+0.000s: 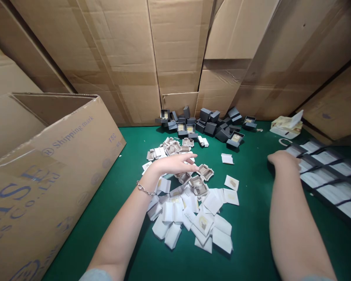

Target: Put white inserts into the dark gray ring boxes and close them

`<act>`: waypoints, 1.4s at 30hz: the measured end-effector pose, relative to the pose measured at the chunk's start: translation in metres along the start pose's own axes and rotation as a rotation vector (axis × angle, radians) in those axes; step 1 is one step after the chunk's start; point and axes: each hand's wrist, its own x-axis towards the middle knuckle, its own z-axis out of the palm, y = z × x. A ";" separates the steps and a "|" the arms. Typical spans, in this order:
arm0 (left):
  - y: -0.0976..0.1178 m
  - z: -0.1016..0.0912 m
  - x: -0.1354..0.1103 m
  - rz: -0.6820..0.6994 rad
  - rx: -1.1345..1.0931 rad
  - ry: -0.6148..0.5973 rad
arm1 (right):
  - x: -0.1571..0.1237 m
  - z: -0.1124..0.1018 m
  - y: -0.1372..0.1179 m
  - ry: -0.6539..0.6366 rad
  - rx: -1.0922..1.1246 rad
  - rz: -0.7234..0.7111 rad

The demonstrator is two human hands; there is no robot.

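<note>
My left hand [179,162] hovers over a heap of small grey molded-pulp trays [199,185], its fingers stretched out and apart, holding nothing. Below it lies a spread of white folded papers [213,201], some printed with a yellowish picture. At the right, my right hand [283,159] is closed on the near left corner of a long black divided tray [318,187] filled with white pieces in rows. Its fingertips are partly hidden. Small black boxes [210,128] lie in a jumble at the back, some with lids open and yellowish contents showing.
A large open cardboard carton [84,156] stands on the left. Tall cardboard walls [128,58] close off the back of the green table [251,234]. A tissue pack [287,125] sits at the back right, beside a white ring-shaped piece [285,142].
</note>
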 end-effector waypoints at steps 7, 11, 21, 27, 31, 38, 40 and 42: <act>-0.005 0.005 0.012 -0.193 0.386 0.104 | -0.024 -0.014 -0.024 0.008 0.136 -0.215; -0.017 0.007 0.021 -0.212 0.480 0.172 | -0.042 -0.014 -0.053 -0.005 0.216 -0.501; -0.010 0.005 0.014 -0.165 0.420 0.146 | -0.068 -0.017 -0.078 -0.071 0.034 -0.696; 0.002 0.006 0.005 -0.077 0.219 0.234 | -0.121 -0.056 -0.094 -0.218 0.137 -0.837; 0.003 0.006 0.005 -0.015 0.065 0.275 | -0.158 -0.066 -0.105 -0.254 0.319 -1.074; -0.002 0.001 0.006 0.090 0.002 0.469 | -0.187 -0.068 -0.115 -0.179 0.561 -1.352; -0.001 -0.002 0.006 0.128 -0.069 0.505 | -0.190 -0.068 -0.116 -0.153 0.572 -1.383; 0.001 -0.005 0.005 0.154 -0.199 0.502 | -0.192 -0.069 -0.115 -0.118 0.548 -1.397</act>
